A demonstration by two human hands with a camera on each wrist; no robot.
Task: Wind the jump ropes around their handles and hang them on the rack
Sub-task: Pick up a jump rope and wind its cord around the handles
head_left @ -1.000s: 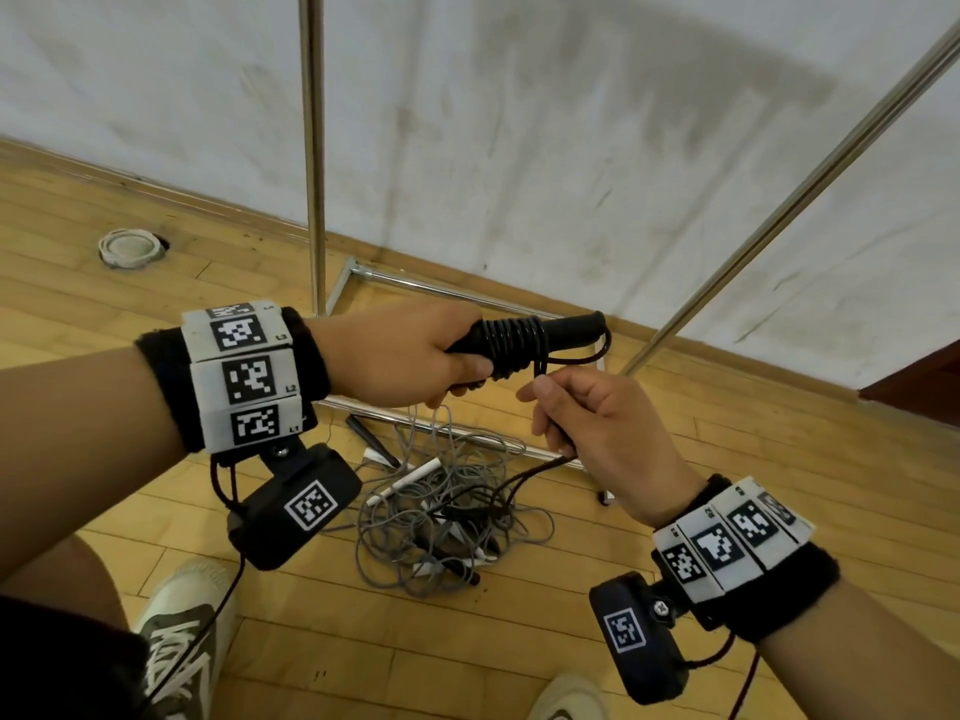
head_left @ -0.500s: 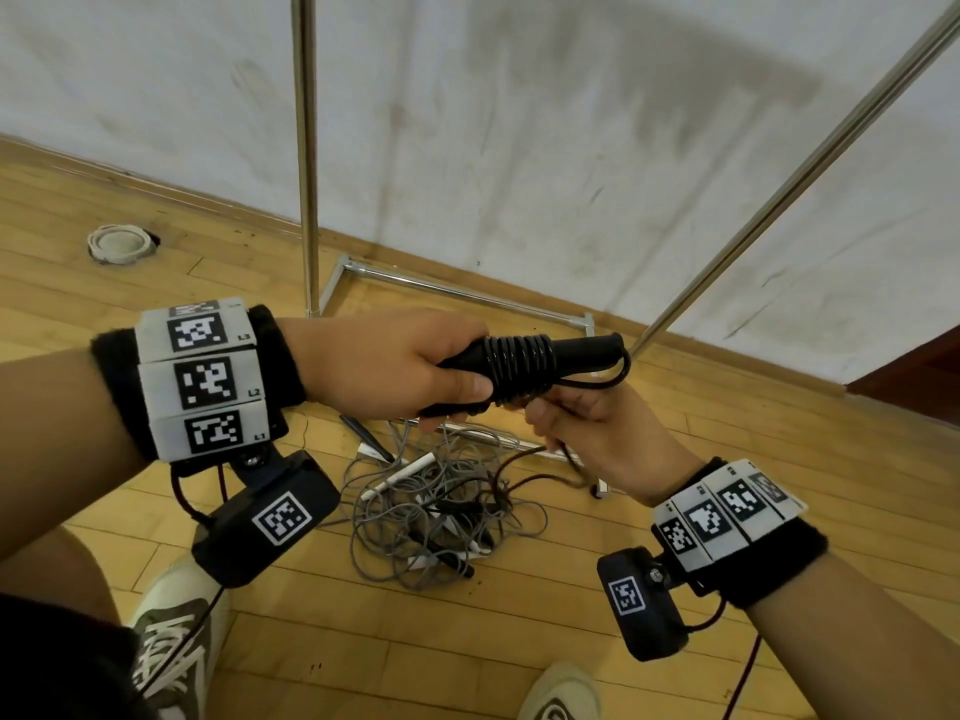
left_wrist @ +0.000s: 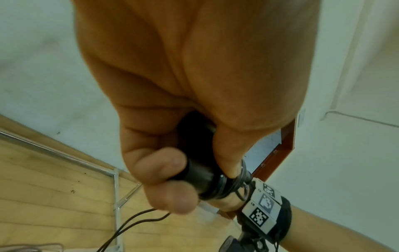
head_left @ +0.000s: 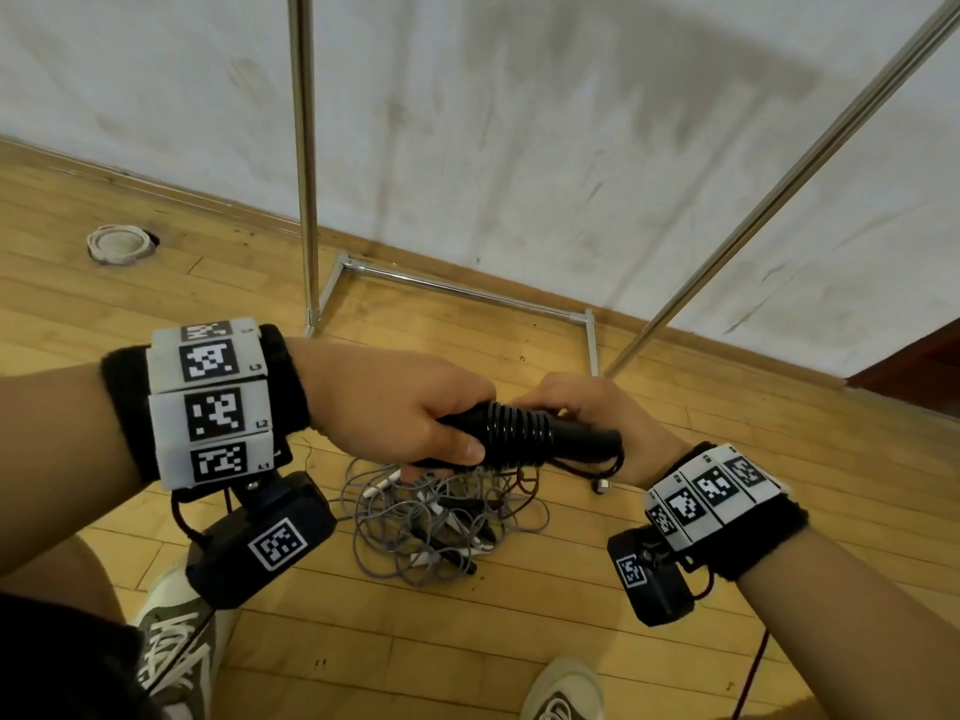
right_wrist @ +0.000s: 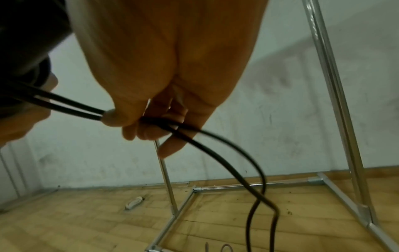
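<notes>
Head view has the left hand (head_left: 395, 407) wrapped tight round the black handles (head_left: 524, 433), held level out in front with a bunch of black rope (head_left: 519, 431) coils already sitting round the middle. Right hand (head_left: 592, 423) is just right of the coils, and the right wrist view shows its fingers (right_wrist: 151, 129) pinching two strands of that rope, loose ends dropping toward the wood floor (head_left: 519, 641). Down below the hands there's a tangled pile of grey ropes (head_left: 441, 527) on the floor, and the metal rack (head_left: 304, 148) stands on the far side by the wall.
</notes>
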